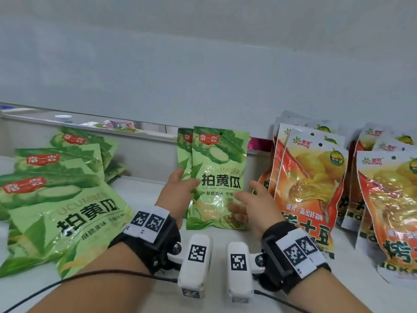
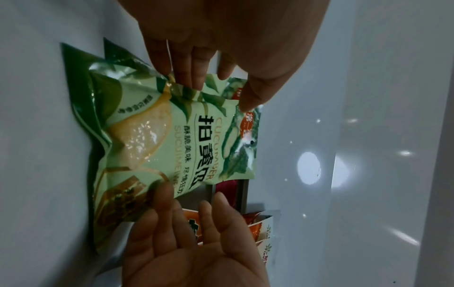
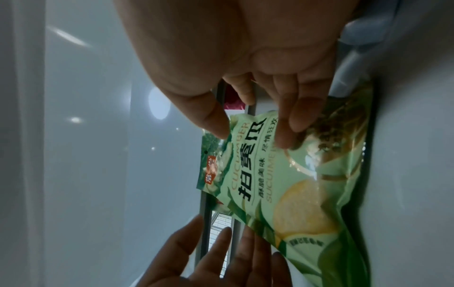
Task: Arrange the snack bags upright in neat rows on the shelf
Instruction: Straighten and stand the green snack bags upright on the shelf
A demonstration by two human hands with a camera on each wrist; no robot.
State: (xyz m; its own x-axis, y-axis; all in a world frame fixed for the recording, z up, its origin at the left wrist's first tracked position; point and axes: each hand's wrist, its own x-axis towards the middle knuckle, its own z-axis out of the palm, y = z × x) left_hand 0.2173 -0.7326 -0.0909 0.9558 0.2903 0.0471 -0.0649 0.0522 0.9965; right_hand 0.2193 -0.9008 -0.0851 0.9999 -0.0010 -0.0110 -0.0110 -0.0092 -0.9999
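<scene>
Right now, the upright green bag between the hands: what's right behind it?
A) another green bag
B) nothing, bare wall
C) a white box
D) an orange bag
A: in the head view a second green bag stands just behind the front green bag, its left edge showing; the left hand and right hand flank the front one, and the orange bags stand off to the right.
</scene>
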